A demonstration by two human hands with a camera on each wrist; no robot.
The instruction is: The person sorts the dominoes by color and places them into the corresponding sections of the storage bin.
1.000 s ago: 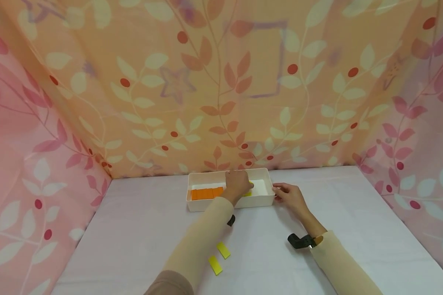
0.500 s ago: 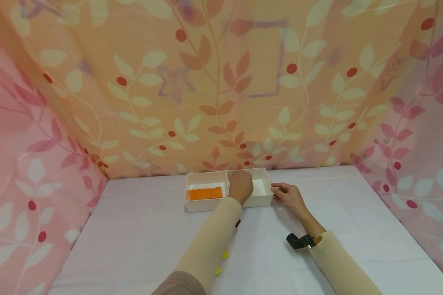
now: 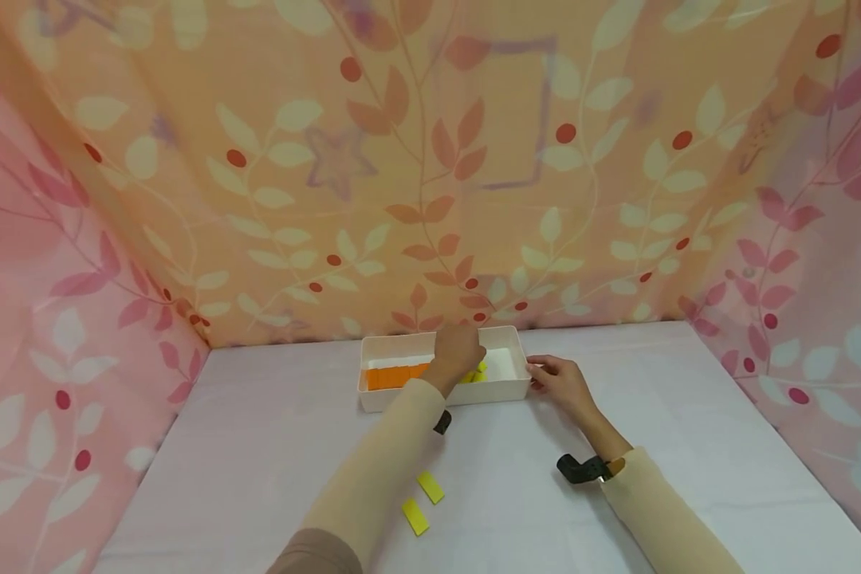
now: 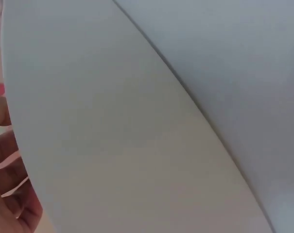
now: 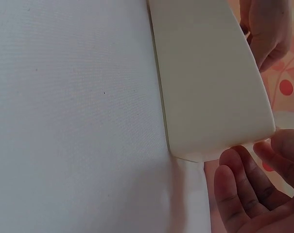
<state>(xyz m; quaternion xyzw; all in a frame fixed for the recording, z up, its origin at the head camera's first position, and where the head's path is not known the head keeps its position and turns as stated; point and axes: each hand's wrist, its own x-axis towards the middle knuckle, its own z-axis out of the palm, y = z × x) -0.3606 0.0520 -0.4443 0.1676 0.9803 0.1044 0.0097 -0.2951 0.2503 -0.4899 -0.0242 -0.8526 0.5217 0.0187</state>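
A white rectangular box (image 3: 498, 391) stands at the back of the table. Orange tiles (image 3: 393, 377) lie in a row in its left part, and yellow tiles (image 3: 481, 371) show further right. My left hand (image 3: 456, 353) reaches in over the box's middle, beside the yellow tiles. In the left wrist view the front wall covers part of this hand, whose visible fingers (image 4: 8, 177) are bent; I cannot tell whether it grips a tile. At the box's right end, my right hand (image 3: 565, 387) holds the rim between thumb and fingers (image 5: 236, 182).
Two loose yellow tiles, one (image 3: 430, 487) slightly behind the other (image 3: 415, 517), lie on the white-covered table (image 3: 516, 494) beside the left forearm. A floral curtain (image 3: 301, 239) rises right behind the box. Both wrists carry black cameras (image 3: 581, 469).
My left hand shifts right within the box, then back left, so yellow tiles show again beside it. The left forearm uncovers the two loose tiles. The right hand stays at the rim.
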